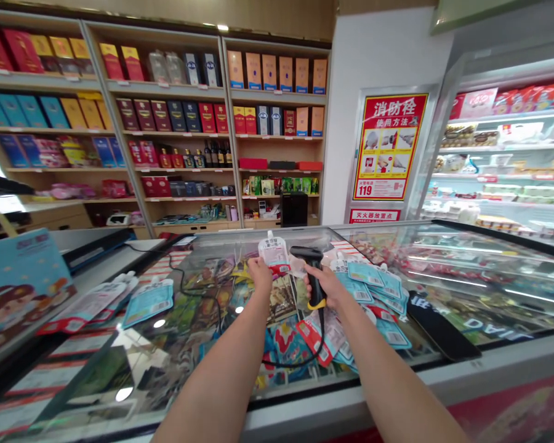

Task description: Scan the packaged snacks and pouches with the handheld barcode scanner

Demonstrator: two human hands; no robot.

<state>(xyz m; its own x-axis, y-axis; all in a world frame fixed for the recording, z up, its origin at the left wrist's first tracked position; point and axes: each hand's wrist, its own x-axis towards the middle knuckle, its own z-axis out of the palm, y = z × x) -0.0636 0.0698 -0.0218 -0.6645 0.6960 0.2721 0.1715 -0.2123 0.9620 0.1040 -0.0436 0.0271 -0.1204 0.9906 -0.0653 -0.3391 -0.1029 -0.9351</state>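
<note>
Right hand (325,287) grips scanner (310,271); left hand (260,271) holds pouch (274,252)

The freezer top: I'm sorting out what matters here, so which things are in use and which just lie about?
In use:
left hand holding a white spouted pouch
right hand gripping a barcode scanner with its black cable

Lying about:
blue pouches on the glass
pouches at left
black slab
cartoon box
</note>
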